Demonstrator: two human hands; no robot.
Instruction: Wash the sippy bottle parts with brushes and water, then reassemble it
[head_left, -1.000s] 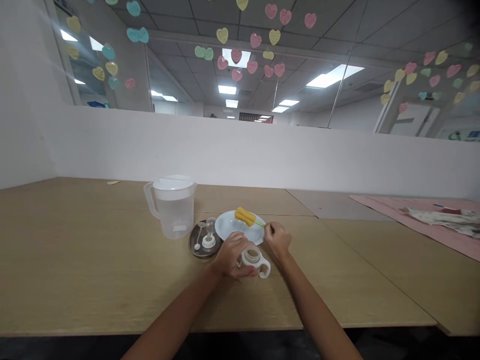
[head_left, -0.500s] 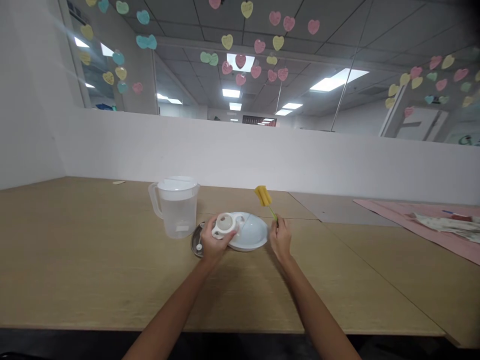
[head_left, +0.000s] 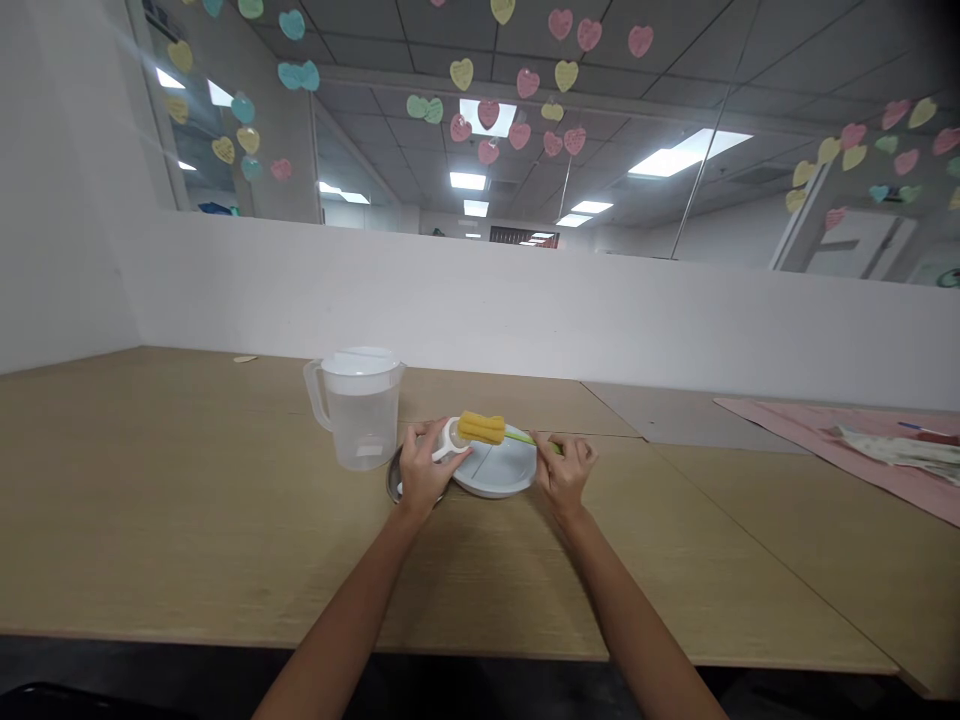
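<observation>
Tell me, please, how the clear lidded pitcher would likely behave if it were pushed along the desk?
The pitcher looks like thin plastic, so probably light. It stands tall on a narrower base, so a high push might tip it. The wooden desk looks smooth, so a low push should slide it.

Yellow sponge brush (head_left: 481,428) lies level against the white handled ring (head_left: 448,440).

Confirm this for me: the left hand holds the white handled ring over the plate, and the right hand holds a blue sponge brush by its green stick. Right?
Not quite. In the head view the sponge brush is yellow, not blue. The rest stands: the left hand holds the white handled ring over the plate, and the right hand holds the brush by its green stick.
</observation>
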